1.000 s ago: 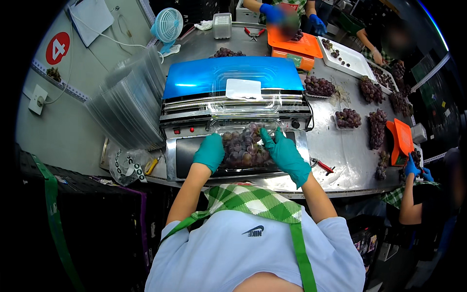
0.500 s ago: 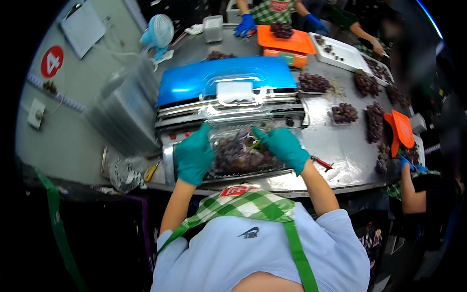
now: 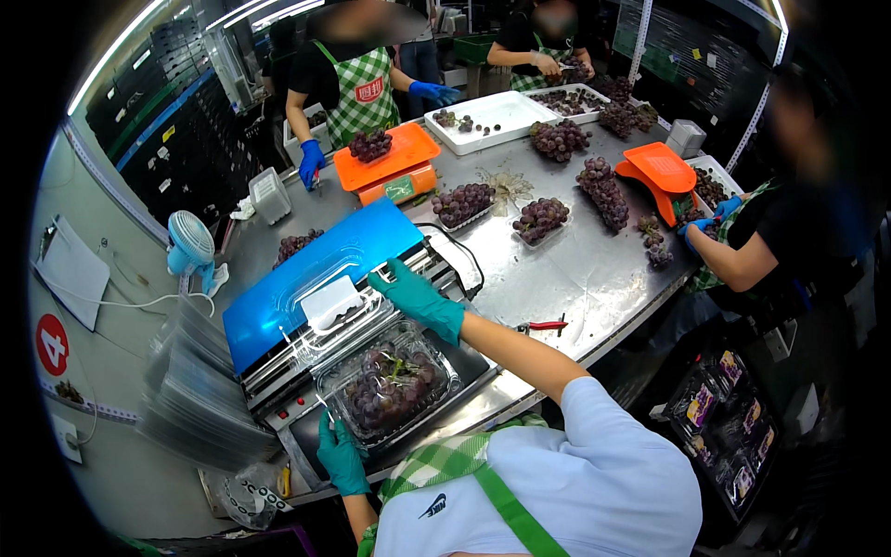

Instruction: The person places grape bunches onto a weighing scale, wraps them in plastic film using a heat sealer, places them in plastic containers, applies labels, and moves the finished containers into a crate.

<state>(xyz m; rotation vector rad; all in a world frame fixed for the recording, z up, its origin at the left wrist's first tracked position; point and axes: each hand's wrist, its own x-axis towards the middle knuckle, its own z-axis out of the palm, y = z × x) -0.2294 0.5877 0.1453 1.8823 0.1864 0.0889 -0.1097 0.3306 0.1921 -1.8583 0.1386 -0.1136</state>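
A clear plastic clamshell container [image 3: 444,390] holds dark grapes [image 3: 388,385] with green stems. It sits on the front bed of a sealing machine [image 3: 316,288] with a blue cover. What looks like the container's clear lid [image 3: 295,332] leans back over the machine's bars, hard to make out against them. In a teal glove, my left hand [image 3: 343,457] grips the container's near left corner between thumb and forefinger. My right hand [image 3: 422,299], gloved alike, reaches across the bars with fingers stretched out and apart, fingertips beside the white handle [image 3: 331,304].
Nested clear containers [image 3: 190,390] stand left, near a blue fan [image 3: 190,243]. Red-handled snips [image 3: 546,325] lie to the right. Farther back are packed grapes [image 3: 540,221], an orange scale [image 3: 388,158] and a white tray [image 3: 492,121]. Co-workers stand behind and at right [image 3: 752,246].
The view has turned right and lifted. My right hand has left the container's right side and moved onto the machine's bars. My left hand has dropped to the container's near left corner.
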